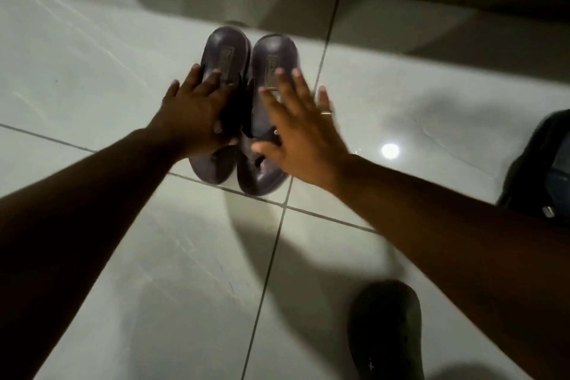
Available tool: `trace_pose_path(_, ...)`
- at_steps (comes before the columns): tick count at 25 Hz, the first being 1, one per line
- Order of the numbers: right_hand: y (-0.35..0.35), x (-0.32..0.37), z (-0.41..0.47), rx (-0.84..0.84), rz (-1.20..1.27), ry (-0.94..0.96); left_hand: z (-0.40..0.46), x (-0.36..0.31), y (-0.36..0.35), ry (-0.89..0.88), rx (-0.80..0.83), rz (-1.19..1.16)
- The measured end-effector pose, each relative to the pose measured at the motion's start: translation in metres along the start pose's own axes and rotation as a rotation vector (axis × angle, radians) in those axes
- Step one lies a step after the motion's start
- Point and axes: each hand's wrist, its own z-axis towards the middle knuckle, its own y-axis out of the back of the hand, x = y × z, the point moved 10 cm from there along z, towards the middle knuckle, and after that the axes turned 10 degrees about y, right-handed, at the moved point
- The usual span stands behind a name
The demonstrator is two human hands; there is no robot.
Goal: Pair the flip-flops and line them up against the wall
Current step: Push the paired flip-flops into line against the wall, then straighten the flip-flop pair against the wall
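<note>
Head view: both hands, left hand [197,116] and right hand [300,136], fingers spread flat on paired flip-flops [271,62], bare tile floor [92,71] around.

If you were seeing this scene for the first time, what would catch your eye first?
Centre frame, a pair of dark purple rubber flip-flops lies side by side on the glossy white tiled floor, with the left hand and right hand spread flat over them. Another dark shoe sits at the bottom right.
</note>
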Motion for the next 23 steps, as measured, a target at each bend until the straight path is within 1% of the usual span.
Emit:
trace_pose_path(1, 0.020, -0.027, -0.025, -0.069, -0.002, -0.058, -0.004, -0.033, 0.012, -0.072, -0.055, 0.002)
trace_pose_path(3, 0.054, -0.103, -0.101, -0.102, -0.065, -0.234, -0.022, -0.120, 0.022, -0.221, -0.096, -0.033)
trace_pose_path(5, 0.086, -0.180, -0.204, -0.045, -0.153, -0.460, -0.046, -0.226, 0.011, -0.343, -0.048, -0.103)
trace_pose_path(6, 0.106, -0.214, -0.266, -0.017, -0.185, -0.573, -0.060, -0.291, 0.001, -0.398, -0.007, -0.116)
trace_pose_path(7, 0.120, -0.238, -0.320, -0.008, -0.188, -0.662, -0.072, -0.347, -0.009, -0.432, 0.036, -0.110)
trace_pose_path(8, 0.126, -0.255, -0.362, 0.018, -0.167, -0.712, -0.080, -0.390, -0.018, -0.431, 0.082, -0.095)
trace_pose_path(9, 0.123, -0.268, -0.394, 0.101, -0.139, -0.716, -0.083, -0.427, -0.025, -0.414, 0.116, -0.079)
trace_pose_path(10, 0.110, -0.273, -0.415, 0.222, -0.104, -0.685, -0.085, -0.451, -0.032, -0.386, 0.148, -0.040)
trace_pose_path(11, 0.097, -0.276, -0.433, 0.304, -0.071, -0.647, -0.086, -0.473, -0.036, -0.365, 0.157, -0.011)
trace_pose_path(12, 0.089, -0.282, -0.444, 0.322, -0.036, -0.624, -0.085, -0.490, -0.036, -0.355, 0.138, 0.002)
trace_pose_path(13, 0.087, -0.290, -0.451, 0.304, -0.003, -0.627, -0.086, -0.505, -0.033, -0.346, 0.112, -0.037)
trace_pose_path(15, 0.095, -0.310, -0.468, 0.245, 0.020, -0.622, -0.093, -0.538, -0.029, -0.323, 0.108, -0.151)
trace_pose_path(16, 0.100, -0.321, -0.480, 0.235, 0.015, -0.592, -0.097, -0.560, -0.029, -0.324, 0.114, -0.160)
trace_pose_path(18, 0.108, -0.345, -0.506, 0.277, -0.019, -0.519, -0.106, -0.603, -0.033, -0.313, 0.100, -0.128)
trace_pose_path(20, 0.122, -0.375, -0.535, 0.306, -0.056, -0.474, -0.112, -0.653, -0.035, -0.272, 0.066, -0.143)
trace_pose_path(23, 0.144, -0.421, -0.580, 0.256, 0.002, -0.522, -0.137, -0.734, -0.040, -0.261, 0.019, -0.191)
